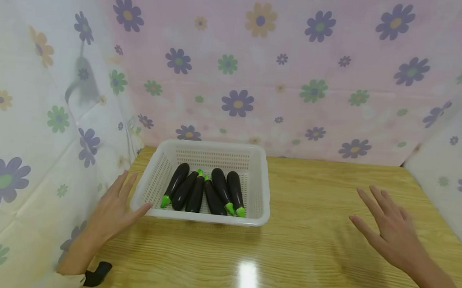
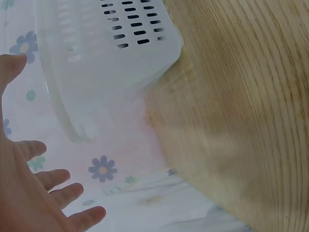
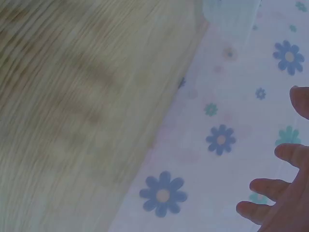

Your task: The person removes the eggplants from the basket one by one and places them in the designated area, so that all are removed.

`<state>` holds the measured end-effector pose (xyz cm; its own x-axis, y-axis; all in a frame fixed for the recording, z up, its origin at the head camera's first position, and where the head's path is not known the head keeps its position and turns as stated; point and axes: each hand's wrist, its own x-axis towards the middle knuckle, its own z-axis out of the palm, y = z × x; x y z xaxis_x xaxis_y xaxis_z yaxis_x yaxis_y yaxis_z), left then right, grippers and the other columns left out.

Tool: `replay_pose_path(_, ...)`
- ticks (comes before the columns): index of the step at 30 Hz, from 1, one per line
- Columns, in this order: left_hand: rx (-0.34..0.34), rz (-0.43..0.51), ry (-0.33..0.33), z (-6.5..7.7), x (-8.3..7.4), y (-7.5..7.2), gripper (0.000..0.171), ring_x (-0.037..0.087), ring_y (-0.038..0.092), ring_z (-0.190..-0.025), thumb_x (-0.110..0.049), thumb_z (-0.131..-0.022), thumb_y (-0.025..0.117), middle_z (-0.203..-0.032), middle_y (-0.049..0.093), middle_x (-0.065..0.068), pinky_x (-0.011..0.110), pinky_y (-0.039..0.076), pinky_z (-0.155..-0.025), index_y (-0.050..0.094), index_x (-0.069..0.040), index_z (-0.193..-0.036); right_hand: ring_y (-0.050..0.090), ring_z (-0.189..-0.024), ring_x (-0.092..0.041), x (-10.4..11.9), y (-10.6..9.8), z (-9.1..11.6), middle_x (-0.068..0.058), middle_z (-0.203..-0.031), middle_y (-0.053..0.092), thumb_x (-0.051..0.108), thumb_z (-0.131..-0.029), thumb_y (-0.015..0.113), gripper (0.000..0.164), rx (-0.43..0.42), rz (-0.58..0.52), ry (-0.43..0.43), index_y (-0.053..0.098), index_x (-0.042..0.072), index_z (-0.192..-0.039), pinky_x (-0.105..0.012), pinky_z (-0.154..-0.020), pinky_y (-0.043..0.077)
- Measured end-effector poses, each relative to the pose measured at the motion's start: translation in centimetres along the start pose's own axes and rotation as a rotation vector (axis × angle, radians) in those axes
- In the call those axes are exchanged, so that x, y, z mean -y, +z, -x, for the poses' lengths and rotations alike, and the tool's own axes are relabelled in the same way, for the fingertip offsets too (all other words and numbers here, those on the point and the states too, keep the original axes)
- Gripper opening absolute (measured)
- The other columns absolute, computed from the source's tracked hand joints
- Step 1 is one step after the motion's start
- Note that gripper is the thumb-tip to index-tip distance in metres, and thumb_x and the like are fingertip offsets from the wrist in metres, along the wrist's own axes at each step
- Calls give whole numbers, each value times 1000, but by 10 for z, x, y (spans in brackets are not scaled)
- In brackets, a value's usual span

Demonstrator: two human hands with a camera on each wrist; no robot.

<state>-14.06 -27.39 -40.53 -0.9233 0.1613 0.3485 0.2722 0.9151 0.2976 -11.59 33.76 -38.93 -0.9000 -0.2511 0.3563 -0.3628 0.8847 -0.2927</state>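
A white plastic basket (image 1: 266,187) with slotted walls stands on the wooden table, left of the middle. Several dark eggplants (image 1: 220,186) with bright green stem ends lie side by side on its bottom. Beside the basket's left front corner is my left hand (image 1: 112,209), fingers spread and thumb toward the rim; nothing is in it. The left wrist view shows the basket wall (image 2: 111,67) beyond the spread fingers of that hand. Well to the right, my right hand (image 1: 391,229) hovers over the table with its fingers extended, holding nothing.
Wooden tabletop (image 1: 309,240) extends in front of the basket and to its right. Flower-patterned cloth (image 1: 240,72) hangs behind the table and along both sides, with the left cloth (image 1: 43,147) close by my left arm. A dark strap piece shows at each wrist.
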Motion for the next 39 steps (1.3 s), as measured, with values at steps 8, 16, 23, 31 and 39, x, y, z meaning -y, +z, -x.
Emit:
replay_pose_path(8,78,171,-117,-7,3,15,88,44,24,-135,-49,-86,62,-154,18,19,68,25,-96,17,-11,-152,18,-136,-47,27,1,-16,-16,-155,18,22,-92,61,70,22,-146,-43,23,21,-152,-74,-90,20)
replay_pose_path(16,18,366,-142,-11,4,32,84,39,40,-120,-39,-87,65,-149,27,21,61,36,-90,20,-9,-151,23,-134,-46,52,2,-34,-12,-155,19,22,-94,59,68,79,-271,-29,22,26,-151,-71,-87,26)
replay_pose_path(23,-36,434,-148,-12,7,42,81,42,30,-132,-31,-86,68,-152,23,21,63,28,-99,24,-5,-149,29,-133,-42,72,10,-56,-11,-152,26,22,-94,59,65,85,-314,-83,27,25,-150,-65,-91,30)
replay_pose_path(31,47,411,-155,-10,12,39,90,40,18,-139,-39,-85,67,-157,12,11,63,21,-103,15,-9,-153,34,-131,-38,86,21,-79,-13,-149,31,24,-95,57,62,142,-363,-137,28,22,-150,-61,-91,37)
replay_pose_path(39,50,408,-141,-11,12,41,92,39,18,-139,-39,-84,68,-158,11,10,63,23,-103,15,-8,-152,36,-130,-35,102,31,-103,-13,-148,33,31,-96,55,60,216,-433,-113,29,18,-149,-57,-94,39)
